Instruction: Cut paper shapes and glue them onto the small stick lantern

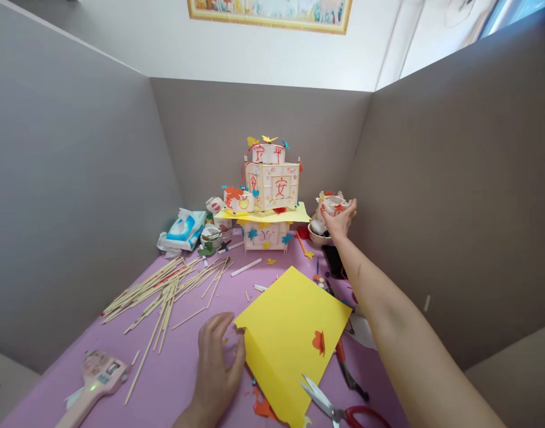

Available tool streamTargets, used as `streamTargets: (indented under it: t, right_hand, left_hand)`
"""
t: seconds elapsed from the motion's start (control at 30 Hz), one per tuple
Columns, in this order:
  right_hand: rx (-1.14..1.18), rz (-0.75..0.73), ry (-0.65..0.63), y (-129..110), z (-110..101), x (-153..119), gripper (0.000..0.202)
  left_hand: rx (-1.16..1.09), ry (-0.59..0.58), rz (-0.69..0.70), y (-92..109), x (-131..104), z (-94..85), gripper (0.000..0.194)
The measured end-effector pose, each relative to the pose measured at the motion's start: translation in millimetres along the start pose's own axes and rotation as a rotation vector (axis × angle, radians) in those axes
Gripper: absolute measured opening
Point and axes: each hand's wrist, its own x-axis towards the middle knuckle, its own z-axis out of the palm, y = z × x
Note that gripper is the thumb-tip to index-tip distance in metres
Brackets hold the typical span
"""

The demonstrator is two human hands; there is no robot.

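Observation:
My right hand (339,219) reaches to the back right, its thumb and fingers around a small white paper lantern (333,201) with orange and red decorations. That lantern is at a round bowl (319,235); my hand hides part of it. My left hand (219,355) rests by the left corner of a yellow paper sheet (294,333), fingers curved and thumb apart, holding nothing. On the sheet lies an orange paper cutout (318,342). At the back middle stands a tiered lantern (272,184) of sticks and white paper, with red characters, paper butterflies and a yellow sheet between tiers.
Many thin wooden sticks (165,291) lie spread at left. A pink glue gun (98,380) is at front left. Red-handled scissors (328,404) lie open at front right. A tissue pack (183,229), a white pen (246,267) and a black phone (332,263) are farther back. Grey partitions (263,113) enclose the table.

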Motion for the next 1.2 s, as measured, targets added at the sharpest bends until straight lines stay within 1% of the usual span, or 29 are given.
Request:
streamTargets:
  t: [0.07,0.13,0.27,0.33,0.43,0.6,0.67,0.8,0.93,1.03,1.2]
  right_hand:
    - [-0.011,0.026,-0.002,3,15,0,0.100]
    - [-0.033,0.051,-0.004,9,28,-3,0.100]
    - [-0.103,0.138,-0.031,26,45,-17,0.103]
    - [-0.140,0.157,-0.045,36,50,-22,0.107]
    - [-0.167,0.118,-0.063,45,55,-25,0.112]
    - [-0.175,0.132,-0.046,46,61,-21,0.103]
    - [-0.180,0.112,-0.029,46,63,-22,0.101]
    - [-0.182,0.079,-0.031,52,61,-25,0.102]
    - [-0.175,0.081,-0.059,56,50,-28,0.113]
    - [-0.159,0.091,-0.053,54,38,-32,0.115]
    - [-0.145,0.115,-0.076,44,9,-51,0.108]
  left_hand:
    - [0.008,-0.028,-0.003,-2,0,0.9,0.050]
    - [0.004,-0.058,-0.034,-3,-1,1.8,0.050]
    - [-0.016,-0.109,-0.091,-5,-2,3.5,0.049]
    - [-0.014,-0.115,-0.105,-6,-2,4.0,0.049]
    - [-0.002,-0.115,-0.109,-7,0,3.9,0.049]
    - [0.019,-0.111,-0.101,-6,2,3.2,0.048]
    - [0.023,-0.109,-0.101,-5,2,3.5,0.046]
    - [0.017,-0.114,-0.121,-8,2,5.0,0.044]
    - [-0.009,-0.133,-0.148,-11,1,5.9,0.046]
    - [-0.026,-0.142,-0.161,-12,0,5.9,0.047]
    - [-0.037,-0.129,-0.159,-12,1,6.4,0.046]
